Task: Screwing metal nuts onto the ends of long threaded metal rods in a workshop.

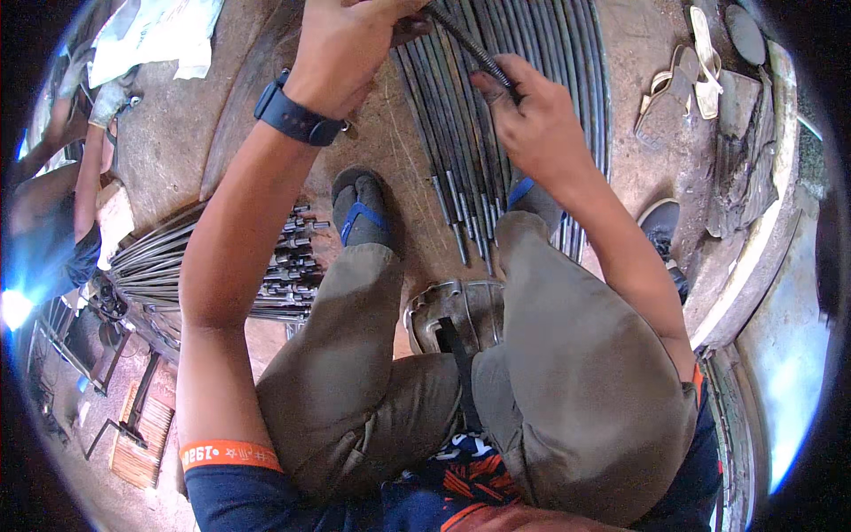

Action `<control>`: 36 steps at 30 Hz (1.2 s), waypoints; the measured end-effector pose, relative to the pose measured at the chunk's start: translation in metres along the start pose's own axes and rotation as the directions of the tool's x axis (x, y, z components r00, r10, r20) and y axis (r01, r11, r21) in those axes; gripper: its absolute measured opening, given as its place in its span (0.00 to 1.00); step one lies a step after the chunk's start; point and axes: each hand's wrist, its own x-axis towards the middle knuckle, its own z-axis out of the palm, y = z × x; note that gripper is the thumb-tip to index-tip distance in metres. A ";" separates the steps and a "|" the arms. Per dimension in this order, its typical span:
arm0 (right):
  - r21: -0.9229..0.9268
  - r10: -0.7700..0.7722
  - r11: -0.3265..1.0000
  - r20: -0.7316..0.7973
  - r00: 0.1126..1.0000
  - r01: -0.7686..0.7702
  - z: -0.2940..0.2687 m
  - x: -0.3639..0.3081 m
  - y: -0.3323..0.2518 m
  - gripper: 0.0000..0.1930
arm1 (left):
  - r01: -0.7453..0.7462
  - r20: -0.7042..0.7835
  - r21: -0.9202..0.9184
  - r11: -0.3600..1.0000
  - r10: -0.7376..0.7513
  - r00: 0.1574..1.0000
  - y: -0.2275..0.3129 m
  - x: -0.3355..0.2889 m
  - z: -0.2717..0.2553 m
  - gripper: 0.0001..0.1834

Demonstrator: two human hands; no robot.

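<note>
A dark, thin, spring-like coiled length (472, 46) stretches between my hands at the top, above the floor. My right hand (542, 129) is closed round its lower end, thumb and fingers pinching it. At its upper end is my left hand (355, 35), wearing a watch on the wrist; the fingers are partly cut off by the top edge, curled in toward the coil. Under and beyond my hands, many long dark rods (558, 53) lie side by side on the floor, their near ends reaching my feet.
Left of my feet lies a bundle of thin rods (160, 270) with metal end fittings (292, 266). Loose sandals (678, 84) and a dark slab (740, 133) lie at right. A co-worker's gloved hand (108, 102) is at far left, above a brush (146, 434).
</note>
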 end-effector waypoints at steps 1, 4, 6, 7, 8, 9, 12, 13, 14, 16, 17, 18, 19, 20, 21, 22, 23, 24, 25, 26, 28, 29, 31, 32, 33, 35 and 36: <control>0.064 0.058 0.996 0.051 0.997 -0.061 -0.002 0.001 -0.003 0.12 | -0.001 -0.002 0.001 1.000 0.001 1.000 -0.007 0.003 -0.004 0.21; 0.122 -0.019 0.993 0.073 0.997 0.010 -0.005 0.001 0.005 0.12 | -0.215 0.175 -0.249 0.944 0.262 0.949 -0.019 0.007 -0.008 0.20; 0.105 0.013 0.994 0.077 0.997 -0.021 -0.001 -0.002 0.011 0.12 | 0.207 0.185 -0.512 0.833 -0.128 0.974 -0.003 0.005 0.004 0.19; 0.092 0.020 0.995 0.076 0.997 -0.027 0.001 -0.003 0.009 0.12 | 0.201 0.179 -0.512 0.835 -0.126 0.976 -0.014 0.010 -0.001 0.19; 0.097 0.013 0.995 0.079 0.997 -0.020 0.003 -0.003 0.005 0.12 | 0.135 0.221 -0.467 0.874 -0.033 0.975 -0.036 0.020 -0.011 0.19; 0.123 0.009 0.992 0.101 0.995 -0.022 0.004 -0.003 0.002 0.12 | 0.068 0.271 -0.422 0.904 0.054 0.961 -0.049 0.025 -0.017 0.19; 0.129 0.054 0.989 0.117 0.992 -0.070 0.003 -0.003 0.004 0.11 | 0.031 0.042 -0.131 0.991 -0.026 0.999 -0.019 0.007 0.001 0.19; 0.124 0.082 0.988 0.120 0.989 -0.097 0.003 -0.003 0.003 0.11 | 0.029 0.038 -0.132 0.991 -0.024 0.999 -0.023 0.010 -0.002 0.19; 0.126 0.077 0.988 0.124 0.989 -0.092 0.004 -0.002 0.002 0.11 | -0.109 0.085 -0.172 0.979 0.125 0.989 -0.031 0.014 -0.006 0.19; 0.080 -0.038 0.996 0.065 0.997 0.033 0.003 -0.002 0.005 0.11 | -0.241 0.127 -0.219 0.946 0.272 0.954 -0.033 0.015 -0.010 0.19; 0.078 -0.036 0.996 0.066 0.997 0.031 0.003 -0.002 0.010 0.11 | -0.149 0.137 -0.135 0.980 0.168 0.976 -0.027 0.010 -0.010 0.19; 0.102 -0.041 0.994 0.062 0.997 0.035 0.002 -0.002 0.015 0.12 | -0.055 0.138 -0.049 0.997 0.062 0.988 -0.023 0.007 -0.010 0.19; 0.131 -0.053 0.990 0.061 0.997 0.045 0.003 -0.001 0.015 0.13 | -0.055 0.133 -0.048 0.997 0.061 0.989 -0.026 0.008 -0.013 0.19; 0.135 -0.056 0.990 0.064 0.996 0.047 0.003 0.000 0.013 0.13 | -0.079 0.171 -0.119 0.990 0.099 0.980 -0.031 0.010 -0.018 0.18; 0.165 -0.023 0.986 0.109 0.994 0.005 0.002 0.001 0.009 0.13 | -0.101 0.207 -0.189 0.977 0.140 0.968 -0.034 0.011 -0.021 0.18; 0.186 0.016 0.981 0.151 0.988 -0.045 -0.001 0.001 0.008 0.13 | -0.100 0.211 -0.191 0.976 0.140 0.967 -0.030 0.010 -0.018 0.18; 0.183 0.020 0.982 0.148 0.989 -0.048 -0.001 0.000 0.010 0.13 | -0.049 0.205 -0.267 0.962 0.107 0.973 -0.024 0.007 -0.013 0.18; 0.184 0.005 0.983 0.115 0.993 -0.026 0.000 -0.001 0.012 0.13 | 0.001 0.201 -0.341 0.940 0.072 0.977 -0.020 0.005 -0.010 0.18; 0.190 -0.016 0.982 0.083 0.996 0.000 0.002 -0.002 0.011 0.13 | 0.000 0.200 -0.340 0.941 0.072 0.977 -0.024 0.006 -0.009 0.18; 0.191 -0.017 0.982 0.083 0.996 0.001 0.002 -0.002 0.009 0.13 | -0.075 0.180 -0.392 0.917 0.156 0.971 -0.032 0.010 -0.009 0.19; 0.058 0.005 0.998 0.081 0.997 -0.010 0.001 -0.002 0.005 0.13 | -0.148 0.156 -0.442 0.885 0.238 0.959 -0.046 0.021 -0.009 0.19; 0.060 0.004 0.998 0.082 0.997 -0.009 0.001 -0.001 0.003 0.13 | -0.241 0.120 -0.328 0.913 0.293 0.949 -0.050 0.027 -0.011 0.20; 0.047 -0.056 0.997 0.056 0.997 0.053 0.001 -0.002 0.004 0.13 | -0.323 0.095 -0.206 0.924 0.347 0.933 -0.048 0.024 -0.011 0.20; 0.046 -0.051 0.998 0.055 0.997 0.049 0.000 -0.002 0.004 0.13 | -0.289 0.075 -0.122 0.950 0.299 0.951 -0.033 0.009 -0.007 0.21; 0.057 0.001 0.998 0.059 0.998 -0.005 -0.001 -0.002 0.002 0.13 | -0.251 0.051 -0.037 0.967 0.252 0.966 -0.023 0.002 -0.005 0.21; 0.071 0.047 0.996 0.066 0.997 -0.052 0.000 -0.002 0.000 0.14 | -0.186 0.055 -0.012 0.982 0.186 0.981 -0.018 0.004 -0.010 0.21; 0.068 0.012 0.998 0.045 0.999 -0.016 0.002 -0.002 0.002 0.14 | -0.120 0.059 0.012 0.993 0.119 0.991 -0.015 0.005 -0.011 0.21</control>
